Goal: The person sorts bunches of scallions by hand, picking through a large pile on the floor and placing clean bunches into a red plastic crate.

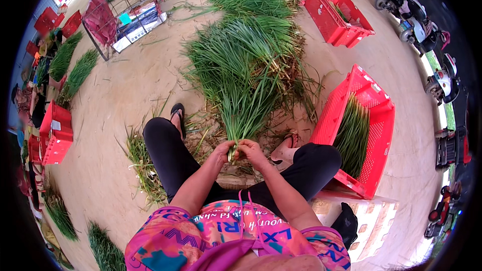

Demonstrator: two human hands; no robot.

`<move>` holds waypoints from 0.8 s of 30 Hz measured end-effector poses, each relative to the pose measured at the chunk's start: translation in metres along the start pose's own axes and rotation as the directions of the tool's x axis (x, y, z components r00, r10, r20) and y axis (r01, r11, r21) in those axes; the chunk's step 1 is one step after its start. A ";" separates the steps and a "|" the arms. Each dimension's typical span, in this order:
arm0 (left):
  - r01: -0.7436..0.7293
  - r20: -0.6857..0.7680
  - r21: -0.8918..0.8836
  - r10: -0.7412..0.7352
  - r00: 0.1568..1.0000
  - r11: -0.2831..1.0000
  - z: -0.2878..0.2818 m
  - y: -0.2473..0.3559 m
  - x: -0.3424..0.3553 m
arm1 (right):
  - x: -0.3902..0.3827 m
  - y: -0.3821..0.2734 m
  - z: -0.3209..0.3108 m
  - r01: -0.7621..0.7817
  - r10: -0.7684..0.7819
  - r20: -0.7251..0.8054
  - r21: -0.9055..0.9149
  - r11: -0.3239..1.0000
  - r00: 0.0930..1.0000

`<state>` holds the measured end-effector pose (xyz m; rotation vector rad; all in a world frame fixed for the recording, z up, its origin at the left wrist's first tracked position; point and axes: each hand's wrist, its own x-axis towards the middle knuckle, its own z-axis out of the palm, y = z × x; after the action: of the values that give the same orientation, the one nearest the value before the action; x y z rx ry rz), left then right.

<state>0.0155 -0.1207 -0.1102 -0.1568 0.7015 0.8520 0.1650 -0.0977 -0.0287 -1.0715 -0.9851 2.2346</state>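
Between my knees, my left hand (221, 150) and my right hand (252, 152) are close together, both closed round the pale lower ends of a bunch of spring onions (242, 120). Its long green leaves fan out away from me, over the near side of a big heap of spring onions (236, 55). Brown roots and dry stems show along the heap's right side. My fingers partly hide the stem ends. At my right knee, a red perforated crate (374, 163) leans at a tilt, with a row of spring onions (353, 135) inside.
Stripped leaf waste (143, 163) lies by my left leg and round my feet. Another red crate (339, 15) stands far right, near another person. A metal-framed cart (123, 20) is far left. More crates, greens and people line the left side; parked scooters (414, 25) line the right.
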 end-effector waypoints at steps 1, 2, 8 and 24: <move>0.001 -0.115 0.118 0.013 0.993 0.993 -0.005 -0.005 0.008 | 0.001 0.004 0.002 0.017 -0.016 0.040 -0.028 0.999 0.999; 0.014 -0.061 0.156 -0.005 0.998 0.988 -0.012 -0.006 0.012 | 0.004 0.008 0.002 0.047 -0.040 0.076 -0.096 0.994 0.996; 0.134 -0.099 0.040 -0.129 0.987 0.990 -0.004 -0.008 0.022 | 0.003 -0.001 -0.002 0.120 -0.099 0.164 -0.123 0.985 0.982; -0.273 0.186 0.061 0.257 0.948 0.960 0.082 0.028 -0.072 | -0.038 -0.101 -0.057 0.466 -0.326 -0.377 0.379 0.799 0.867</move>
<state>0.0036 -0.1155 0.0018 0.0932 0.5989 1.0770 0.2433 -0.0361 0.0421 -0.8448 -0.4567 1.7611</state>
